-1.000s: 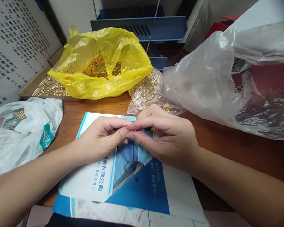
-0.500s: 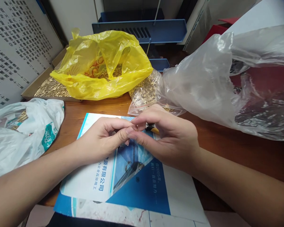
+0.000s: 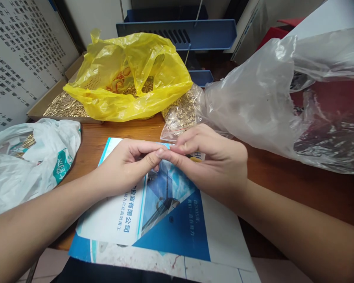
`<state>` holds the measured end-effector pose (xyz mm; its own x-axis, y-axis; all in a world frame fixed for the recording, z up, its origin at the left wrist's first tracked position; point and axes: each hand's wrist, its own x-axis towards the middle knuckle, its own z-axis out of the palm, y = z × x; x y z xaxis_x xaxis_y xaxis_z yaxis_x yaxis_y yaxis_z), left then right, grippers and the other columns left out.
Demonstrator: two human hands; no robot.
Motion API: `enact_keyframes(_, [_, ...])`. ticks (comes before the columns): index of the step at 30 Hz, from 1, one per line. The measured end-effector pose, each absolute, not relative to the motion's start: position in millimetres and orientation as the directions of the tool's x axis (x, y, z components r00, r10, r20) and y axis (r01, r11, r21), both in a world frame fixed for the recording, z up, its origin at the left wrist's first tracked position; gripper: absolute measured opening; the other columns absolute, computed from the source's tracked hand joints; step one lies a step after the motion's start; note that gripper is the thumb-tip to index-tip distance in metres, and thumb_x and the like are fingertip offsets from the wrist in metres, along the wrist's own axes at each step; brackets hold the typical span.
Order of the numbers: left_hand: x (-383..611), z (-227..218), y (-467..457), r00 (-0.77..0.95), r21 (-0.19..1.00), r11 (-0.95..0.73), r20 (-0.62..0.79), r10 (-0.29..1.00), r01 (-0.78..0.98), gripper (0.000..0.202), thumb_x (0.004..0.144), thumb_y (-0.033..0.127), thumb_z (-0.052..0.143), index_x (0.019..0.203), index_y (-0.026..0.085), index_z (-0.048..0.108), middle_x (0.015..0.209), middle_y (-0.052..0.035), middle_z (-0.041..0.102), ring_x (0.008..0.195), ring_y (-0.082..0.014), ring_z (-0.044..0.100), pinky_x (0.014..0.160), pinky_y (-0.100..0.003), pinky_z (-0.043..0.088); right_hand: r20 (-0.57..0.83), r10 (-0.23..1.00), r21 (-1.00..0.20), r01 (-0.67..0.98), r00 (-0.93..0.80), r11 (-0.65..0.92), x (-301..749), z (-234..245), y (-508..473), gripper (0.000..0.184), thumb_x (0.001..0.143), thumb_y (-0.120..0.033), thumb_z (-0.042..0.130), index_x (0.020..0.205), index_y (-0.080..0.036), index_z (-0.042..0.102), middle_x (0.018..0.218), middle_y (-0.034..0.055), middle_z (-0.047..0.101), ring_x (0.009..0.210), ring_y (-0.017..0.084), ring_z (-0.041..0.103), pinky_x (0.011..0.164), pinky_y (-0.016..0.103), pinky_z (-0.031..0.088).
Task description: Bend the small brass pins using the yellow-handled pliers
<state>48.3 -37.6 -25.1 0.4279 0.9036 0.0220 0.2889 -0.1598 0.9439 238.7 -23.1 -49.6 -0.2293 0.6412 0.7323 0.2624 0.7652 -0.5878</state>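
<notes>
My left hand (image 3: pixel 126 167) and my right hand (image 3: pixel 212 163) meet fingertip to fingertip above a blue and white printed sheet (image 3: pixel 162 212). Both are closed in a pinch on something tiny at the point where they touch; it is too small to name. A bit of yellow shows under my right fingers. Just behind my right hand lies a small clear bag of gold pins (image 3: pixel 183 114).
A yellow bag (image 3: pixel 126 78) with gold pins sits in a cardboard tray (image 3: pixel 51 104) at the back left. A white bag (image 3: pixel 26 157) lies at left, a large clear bag (image 3: pixel 277 102) at right. Blue trays (image 3: pixel 177 33) stand behind. The wooden table (image 3: pixel 295 184) carries it all.
Both hands have shifted slightly up and away, staying pinched together. The view has tilted a little.
</notes>
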Motion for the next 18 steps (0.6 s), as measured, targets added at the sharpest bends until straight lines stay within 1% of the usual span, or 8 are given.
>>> enact_keyframes(2, [48,-25,-38,0.36,0.93,-0.16,0.033,0.933,0.331,0.03,0.095,0.037,0.06,0.088,0.015,0.078,0.071,-0.0032,0.068,0.067,-0.0144,0.058,0.059,-0.023,0.045,0.691,0.687,-0.621,0.301,-0.224,0.723,241,-51,-19,0.021,0.081,-0.02,0.081,0.069,-0.024,0.064,0.071,0.0011,0.07,0.073,0.019,0.068,0.069,0.037,0.057])
enact_keyframes(4, [48,-23,-38,0.296,0.909,-0.179,0.065,0.953,0.377,0.026,0.093,0.035,0.061,0.086,0.015,0.078,0.077,-0.0038,0.073,0.071,-0.0154,0.063,0.063,-0.023,0.047,0.641,0.732,-0.655,0.333,-0.231,0.678,245,-51,-15,0.017,0.082,-0.022,0.08,0.07,-0.023,0.067,0.073,0.0011,0.072,0.072,0.018,0.069,0.067,0.035,0.056])
enact_keyframes(6, [48,-21,-38,0.266,0.873,-0.213,0.1,0.959,0.44,0.024,0.091,0.032,0.063,0.082,0.015,0.077,0.077,-0.0033,0.074,0.071,-0.0153,0.064,0.063,-0.023,0.047,0.617,0.746,-0.654,0.363,-0.251,0.664,247,-50,-14,0.013,0.083,-0.023,0.078,0.073,-0.023,0.069,0.076,0.0013,0.073,0.071,0.017,0.069,0.066,0.033,0.056])
enact_keyframes(9, [48,-19,-39,0.305,0.812,-0.264,0.112,0.946,0.521,0.028,0.091,0.029,0.06,0.072,0.015,0.074,0.064,-0.0009,0.067,0.061,-0.0128,0.059,0.058,-0.024,0.042,0.637,0.689,-0.585,0.366,-0.345,0.724,249,-48,-15,0.006,0.086,-0.023,0.076,0.082,-0.023,0.072,0.084,0.002,0.075,0.079,0.018,0.07,0.073,0.034,0.056])
enact_keyframes(11, [48,-19,-40,0.336,0.795,-0.284,0.108,0.936,0.536,0.031,0.092,0.027,0.057,0.068,0.015,0.072,0.058,0.0003,0.063,0.056,-0.0117,0.055,0.057,-0.024,0.04,0.643,0.631,-0.538,0.331,-0.434,0.776,249,-48,-14,0.005,0.088,-0.02,0.073,0.084,-0.023,0.072,0.084,0.0013,0.075,0.081,0.017,0.07,0.078,0.034,0.055])
enact_keyframes(14, [48,-21,-40,0.333,0.793,-0.289,0.116,0.936,0.536,0.031,0.092,0.028,0.056,0.069,0.015,0.072,0.063,-0.0008,0.066,0.06,-0.0124,0.056,0.057,-0.025,0.039,0.618,0.594,-0.517,0.304,-0.515,0.8,250,-49,-13,0.01,0.091,-0.018,0.068,0.082,-0.022,0.07,0.08,0.0002,0.073,0.076,0.014,0.067,0.073,0.03,0.054])
enact_keyframes(18, [47,-21,-40,0.328,0.775,-0.301,0.128,0.936,0.556,0.03,0.093,0.032,0.057,0.075,0.016,0.075,0.071,-0.0022,0.071,0.068,-0.0145,0.061,0.062,-0.026,0.042,0.57,0.63,-0.54,0.337,-0.528,0.771,250,-48,-13,0.015,0.093,-0.02,0.064,0.078,-0.02,0.065,0.076,0.001,0.069,0.071,0.013,0.064,0.065,0.027,0.05])
